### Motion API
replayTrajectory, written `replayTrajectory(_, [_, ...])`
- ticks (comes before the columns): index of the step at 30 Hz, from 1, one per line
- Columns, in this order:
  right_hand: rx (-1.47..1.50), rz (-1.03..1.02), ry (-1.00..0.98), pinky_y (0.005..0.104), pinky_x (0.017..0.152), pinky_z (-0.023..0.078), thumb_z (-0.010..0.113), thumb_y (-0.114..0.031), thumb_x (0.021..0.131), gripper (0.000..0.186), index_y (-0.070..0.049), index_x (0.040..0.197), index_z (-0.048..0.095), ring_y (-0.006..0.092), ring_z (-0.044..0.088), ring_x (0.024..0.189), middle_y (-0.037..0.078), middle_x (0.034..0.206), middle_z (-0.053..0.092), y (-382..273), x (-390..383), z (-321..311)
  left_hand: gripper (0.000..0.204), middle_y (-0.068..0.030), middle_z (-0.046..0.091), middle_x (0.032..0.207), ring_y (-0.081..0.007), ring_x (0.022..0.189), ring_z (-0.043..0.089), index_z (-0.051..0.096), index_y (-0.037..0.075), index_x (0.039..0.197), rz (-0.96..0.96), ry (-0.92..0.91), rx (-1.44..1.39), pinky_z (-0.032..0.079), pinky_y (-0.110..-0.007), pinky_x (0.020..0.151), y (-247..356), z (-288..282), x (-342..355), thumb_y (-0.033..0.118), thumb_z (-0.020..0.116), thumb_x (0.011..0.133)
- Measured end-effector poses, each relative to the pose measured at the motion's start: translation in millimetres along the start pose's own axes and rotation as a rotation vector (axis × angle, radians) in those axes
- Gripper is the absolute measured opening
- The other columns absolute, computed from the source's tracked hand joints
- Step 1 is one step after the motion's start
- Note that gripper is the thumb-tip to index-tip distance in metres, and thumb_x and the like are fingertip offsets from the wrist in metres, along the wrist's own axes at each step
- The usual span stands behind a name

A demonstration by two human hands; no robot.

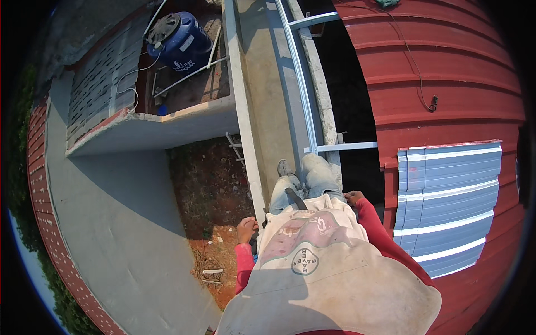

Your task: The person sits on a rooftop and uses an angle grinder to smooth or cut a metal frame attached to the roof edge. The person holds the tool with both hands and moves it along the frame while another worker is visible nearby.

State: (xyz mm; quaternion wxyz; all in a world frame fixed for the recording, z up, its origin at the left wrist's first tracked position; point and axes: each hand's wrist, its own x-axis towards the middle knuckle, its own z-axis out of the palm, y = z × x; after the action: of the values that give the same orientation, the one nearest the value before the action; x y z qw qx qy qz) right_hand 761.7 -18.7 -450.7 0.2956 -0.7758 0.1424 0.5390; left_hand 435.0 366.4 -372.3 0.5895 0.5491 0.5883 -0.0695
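Note:
My left hand [247,229] is at my left side, next to the edge of the concrete parapet [254,162]. Its fingers are curled in, and I see nothing in them. On the other side, my right hand [353,196] is beside my right thigh, close to the rough concrete edge [325,89]. Its fingers are bent too, with no object showing. Red sleeves cover both arms. A stained pale shirt [335,279] hides much of my lap. My legs in faded jeans [321,167] are in the concrete channel [273,95], with one shoe [285,167] visible ahead.
A light metal frame [304,92] runs along the channel, with a crossbar [349,146] over a dark opening. Red roofing [430,67] and a blue-grey ribbed sheet [446,209] lie right. Left are a drop to bare soil [215,178], a grey wall [128,223] and a blue tank [184,47].

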Motion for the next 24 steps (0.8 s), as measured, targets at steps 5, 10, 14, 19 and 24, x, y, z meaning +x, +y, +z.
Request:
replayTrajectory(5, [0.349,0.085,0.213,0.0295,0.052,0.054,0.07,-0.026,0.091,0.03,0.002,0.101,0.063,0.0146,0.061,0.059,0.009,0.08,0.066,5.6,14.6,27.7,0.028,-0.0071,0.069,0.074,-0.0119,0.062,0.066,0.068,0.001,0.087,0.076,-0.08,0.366,0.052,-0.028,0.057,68.7,-17.4,38.2,0.029,0.07,0.09])
replayTrajectory(10, [0.263,0.109,0.276,0.0313,0.048,0.045,0.068,-0.041,0.09,0.034,-0.008,0.097,0.064,0.0119,0.062,0.06,0.003,0.08,0.066,-12.9,20.0,17.6,0.032,-0.0056,0.068,0.072,-0.0107,0.061,0.064,0.065,0.003,0.079,0.231,-0.097,0.416,0.048,-0.025,0.056,147.1,-36.1,131.4,0.032,0.072,0.089])
replayTrajectory(14, [0.399,0.151,0.381,0.0316,0.053,0.048,0.069,-0.036,0.089,0.03,-0.007,0.099,0.066,0.0137,0.065,0.063,0.003,0.079,0.067,-50.7,27.9,24.1,0.03,-0.004,0.069,0.078,-0.0104,0.066,0.065,0.067,0.004,0.087,0.311,-0.094,0.272,0.047,-0.021,0.057,222.7,-27.5,177.1,0.034,0.071,0.09])
replayTrajectory(19, [0.421,0.135,0.335,0.0322,0.055,0.048,0.068,-0.037,0.089,0.031,-0.007,0.097,0.067,0.0155,0.066,0.067,0.004,0.083,0.068,-106.1,59.1,44.5,0.031,-0.005,0.072,0.084,-0.0109,0.072,0.067,0.071,0.003,0.099,0.347,-0.252,0.485,0.047,-0.022,0.06,299.0,4.3,220.9,0.033,0.07,0.09])
replayTrajectory(24, [0.735,0.093,0.429,0.0321,0.05,0.049,0.072,-0.038,0.085,0.032,-0.007,0.09,0.067,0.0131,0.066,0.056,0.005,0.073,0.069,-165.5,94.9,61.8,0.03,-0.0065,0.071,0.084,-0.0113,0.07,0.066,0.07,0.004,0.101,0.152,-0.451,0.554,0.047,-0.024,0.058,341.5,46.1,259.3,0.032,0.062,0.095])
